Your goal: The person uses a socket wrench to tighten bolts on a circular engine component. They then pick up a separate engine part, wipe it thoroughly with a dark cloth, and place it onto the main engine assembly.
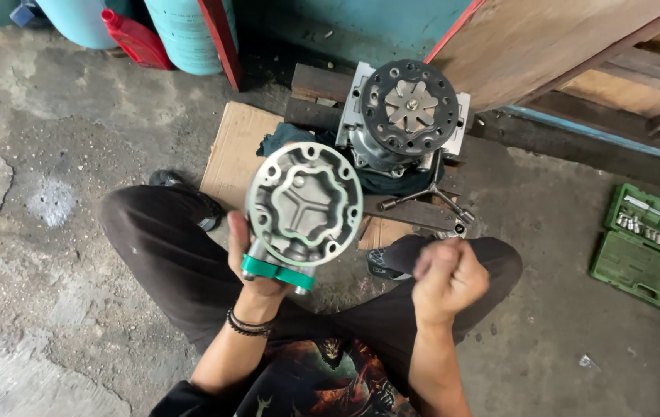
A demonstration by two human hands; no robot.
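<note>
The left hand (257, 262) grips a round cast-metal housing cover (304, 205) from below, hollow side tilted up for viewing, while the right hand (446, 279) is clenched, seemingly holding nothing. Beyond the knees, the compressor body (407, 116) stands propped on wood blocks (318, 96) on the concrete floor (60, 170).

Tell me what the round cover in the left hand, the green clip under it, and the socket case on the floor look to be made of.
Round cover: likely cast aluminium, a dull grey matte metal with moulded ribs and bolt holes. Green clip: probably plastic, going by its flat, even teal colour, though painted metal is possible. Socket case: seemingly moulded green plastic, holding shiny steel-looking sockets. The left hand holds the cover upright.
</note>
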